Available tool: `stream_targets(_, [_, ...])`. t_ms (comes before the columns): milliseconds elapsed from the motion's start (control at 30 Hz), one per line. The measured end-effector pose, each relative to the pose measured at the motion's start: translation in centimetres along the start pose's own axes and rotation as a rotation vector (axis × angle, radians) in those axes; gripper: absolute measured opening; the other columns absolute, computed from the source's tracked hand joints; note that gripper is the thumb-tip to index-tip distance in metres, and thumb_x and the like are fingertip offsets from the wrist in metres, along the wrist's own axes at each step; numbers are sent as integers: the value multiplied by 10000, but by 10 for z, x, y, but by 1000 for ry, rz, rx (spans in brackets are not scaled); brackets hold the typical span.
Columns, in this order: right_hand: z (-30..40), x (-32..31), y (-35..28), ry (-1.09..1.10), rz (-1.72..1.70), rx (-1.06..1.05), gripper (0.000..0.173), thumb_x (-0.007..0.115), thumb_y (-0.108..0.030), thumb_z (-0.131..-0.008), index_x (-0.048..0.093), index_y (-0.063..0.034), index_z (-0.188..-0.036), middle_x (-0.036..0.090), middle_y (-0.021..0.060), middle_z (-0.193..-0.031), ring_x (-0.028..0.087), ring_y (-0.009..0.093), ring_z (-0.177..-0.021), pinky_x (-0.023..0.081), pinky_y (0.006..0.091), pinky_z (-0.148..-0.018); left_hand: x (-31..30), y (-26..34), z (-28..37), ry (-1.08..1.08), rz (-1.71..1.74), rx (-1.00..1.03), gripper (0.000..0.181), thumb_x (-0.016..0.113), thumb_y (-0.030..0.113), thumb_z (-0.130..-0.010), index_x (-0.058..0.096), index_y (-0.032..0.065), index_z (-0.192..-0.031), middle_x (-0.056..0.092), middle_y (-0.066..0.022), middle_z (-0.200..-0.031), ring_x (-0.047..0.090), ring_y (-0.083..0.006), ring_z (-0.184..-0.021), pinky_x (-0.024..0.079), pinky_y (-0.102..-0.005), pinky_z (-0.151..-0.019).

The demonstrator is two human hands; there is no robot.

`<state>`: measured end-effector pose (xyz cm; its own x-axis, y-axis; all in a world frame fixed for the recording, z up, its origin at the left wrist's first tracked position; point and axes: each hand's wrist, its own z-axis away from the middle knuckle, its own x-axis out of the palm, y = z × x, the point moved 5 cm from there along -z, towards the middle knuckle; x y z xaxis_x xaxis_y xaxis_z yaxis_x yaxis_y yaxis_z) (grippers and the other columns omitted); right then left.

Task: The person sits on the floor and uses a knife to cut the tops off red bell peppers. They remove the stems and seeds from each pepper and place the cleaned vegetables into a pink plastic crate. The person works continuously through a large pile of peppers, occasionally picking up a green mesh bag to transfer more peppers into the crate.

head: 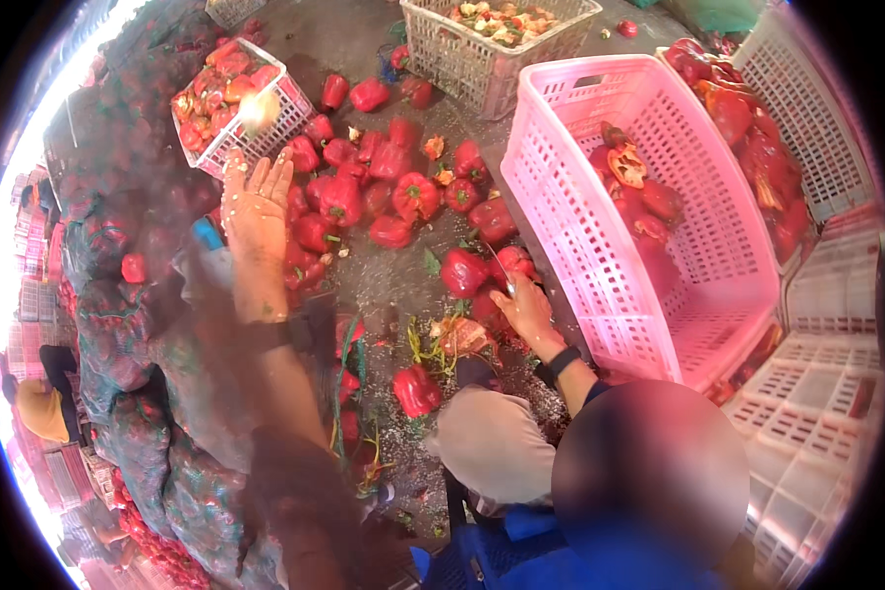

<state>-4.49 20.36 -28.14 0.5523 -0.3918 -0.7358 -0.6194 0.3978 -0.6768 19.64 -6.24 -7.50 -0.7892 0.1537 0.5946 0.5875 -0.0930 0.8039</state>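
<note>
My left hand (257,195) is raised, palm showing and fingers apart, flecked with pale seeds. Just past its fingertips is a blurred pale lump (258,110), possibly a pepper core, apart from the hand. My right hand (527,310) grips a small knife (511,286), its thin blade pointing up and left over red bell peppers (464,273). Most of the handle is hidden in the fist. A loose pile of whole red bell peppers (341,199) covers the floor between my hands. One more pepper (417,391) lies nearer my knee.
At right, a pink plastic crate (582,221) holds cut peppers (645,195). A white crate (265,147) of peppers stands beyond my left hand; another crate (457,74) holds pepper cores. Filled mesh sacks (140,428) line the left. A person (44,409) is at far left.
</note>
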Motion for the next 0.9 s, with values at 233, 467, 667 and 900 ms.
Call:
stream_targets(233, [-88,112,3,-449,342,35,662,735,-372,-695,466,12,-1163,630,173,-863,634,324,-778,496,427,-652,-190,-234,115,-83,-1169,-113,261,531,289,-875,594,37,-858,602,-85,-781,614,-243,-709,506,-381,-636])
stream_targets(467, [-74,141,62,-692,-646,592,666,777,-284,-691,427,-71,-1216,478,-25,-579,384,52,-384,287,191,-327,-164,-310,190,328,-366,-655,556,578,357,-868,390,35,-1279,520,-132,-1202,528,-250,-1079,465,-352,-857])
stream_targets(667, [-58,149,60,-727,-578,613,608,759,-298,-716,463,-92,-1206,536,-36,-636,380,42,-387,295,194,-321,-165,-337,161,299,-372,-917,623,584,395,-844,370,68,-1330,464,-141,-1272,479,-272,-1137,459,-431,-859])
stream_targets(900, [-47,142,14,-822,-386,517,613,720,-376,-745,506,1,-1179,517,24,-637,491,98,-520,393,260,-439,-135,-318,173,326,-321,-975,596,523,466,-866,385,116,-1328,478,-109,-1266,561,-282,-1021,481,-448,-825])
